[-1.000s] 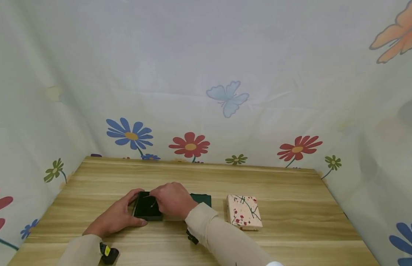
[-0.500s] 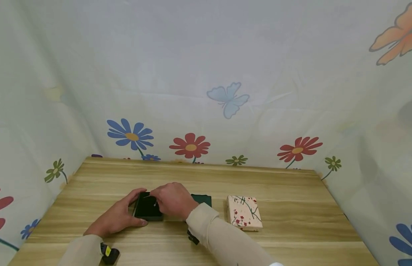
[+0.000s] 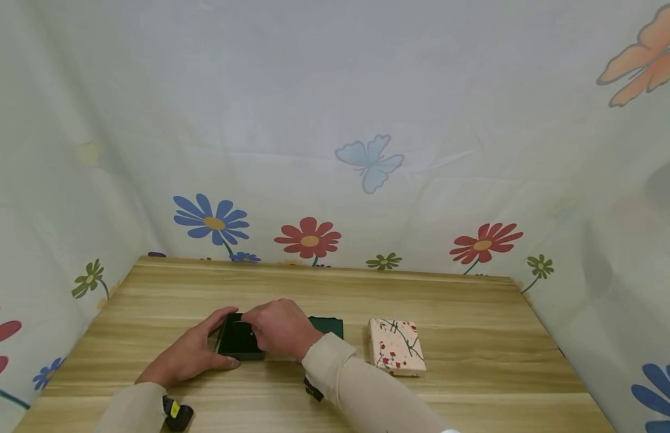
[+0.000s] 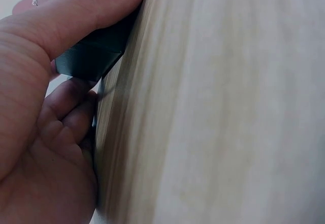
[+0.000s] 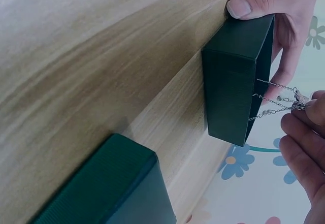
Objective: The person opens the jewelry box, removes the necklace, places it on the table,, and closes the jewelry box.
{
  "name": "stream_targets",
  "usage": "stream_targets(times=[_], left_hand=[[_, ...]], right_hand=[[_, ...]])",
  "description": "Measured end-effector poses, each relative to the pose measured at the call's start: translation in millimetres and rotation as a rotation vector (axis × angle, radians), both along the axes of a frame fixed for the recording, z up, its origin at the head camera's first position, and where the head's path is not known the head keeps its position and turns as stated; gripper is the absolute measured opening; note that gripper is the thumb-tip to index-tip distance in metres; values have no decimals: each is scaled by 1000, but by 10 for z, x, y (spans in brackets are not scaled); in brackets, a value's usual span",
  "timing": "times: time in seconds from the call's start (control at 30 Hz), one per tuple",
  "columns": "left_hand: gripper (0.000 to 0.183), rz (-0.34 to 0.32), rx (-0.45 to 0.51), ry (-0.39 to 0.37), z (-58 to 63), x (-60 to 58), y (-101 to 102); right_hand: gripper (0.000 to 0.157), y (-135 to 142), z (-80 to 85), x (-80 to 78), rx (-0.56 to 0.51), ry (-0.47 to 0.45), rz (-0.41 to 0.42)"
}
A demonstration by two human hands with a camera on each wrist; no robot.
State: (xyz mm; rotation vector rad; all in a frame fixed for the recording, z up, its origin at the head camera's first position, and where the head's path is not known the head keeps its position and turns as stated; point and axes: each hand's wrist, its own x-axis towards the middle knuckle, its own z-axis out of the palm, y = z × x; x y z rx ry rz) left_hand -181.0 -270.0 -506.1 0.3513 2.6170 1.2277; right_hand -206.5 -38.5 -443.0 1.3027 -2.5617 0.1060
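Pinching a silver chain [image 5: 269,113], the right hand [image 3: 281,328] hangs over the box [image 3: 241,341] the left hand [image 3: 190,356] grips.

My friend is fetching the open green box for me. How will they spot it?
On the wooden table, left of centre in the head view, the left hand holds a dark green box. To its right lie another green piece and a flower-patterned box. It alone has a silvery chain leading from its open top to the right hand.

A draped booth: cloth [image 3: 448,90] (flower-printed) hangs behind and beside the table [image 3: 476,337].
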Motion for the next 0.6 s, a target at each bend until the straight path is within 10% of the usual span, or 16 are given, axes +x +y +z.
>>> stream_targets(times=[0.6], left_hand=[[118,4,1,2,19,21,15]], right_hand=[[17,25,38,78,-7,20,52]])
